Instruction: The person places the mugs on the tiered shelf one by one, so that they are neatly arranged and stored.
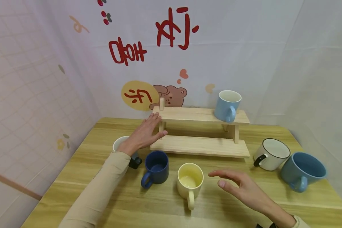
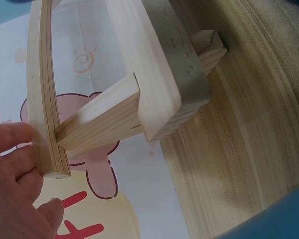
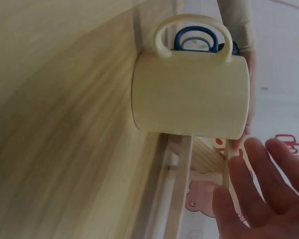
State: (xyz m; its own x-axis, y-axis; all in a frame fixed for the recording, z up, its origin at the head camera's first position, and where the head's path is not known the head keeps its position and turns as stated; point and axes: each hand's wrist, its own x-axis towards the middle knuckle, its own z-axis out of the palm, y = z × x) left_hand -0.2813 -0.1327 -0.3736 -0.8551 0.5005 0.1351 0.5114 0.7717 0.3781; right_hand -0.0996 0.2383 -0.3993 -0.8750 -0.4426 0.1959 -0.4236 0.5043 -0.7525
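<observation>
At the fingertips of the left hand (image 1: 143, 133) lies the left end of the two-tier wooden shelf (image 1: 188, 114). Fingers extended on the upper tier, thumb held apart from it; contact only, nothing gripped.

Right hand (image 1: 243, 190): raised over the bench (image 1: 148, 212), thumb and forefinger parted, fingers slightly bent, holding nothing. Just beyond its fingertips, to the left and not touched, stands the pale yellow mug (image 1: 183, 190), upright, its handle toward the person.

Below the left hand and to its right: navy mug (image 1: 161, 172), upright, handle toward the person and slightly left. Beneath the left wrist: pale-rimmed mug (image 1: 119, 142), mostly hidden by the arm; its handle cannot be made out.

Farther from the right hand, ahead of it: light blue mug (image 1: 223, 109) on the right part of the upper tier, handle forward. Right of that hand: white mug (image 1: 269, 160) with black rim and handle; beside it, steel-blue mug (image 1: 293, 172), the wider of the two.
</observation>
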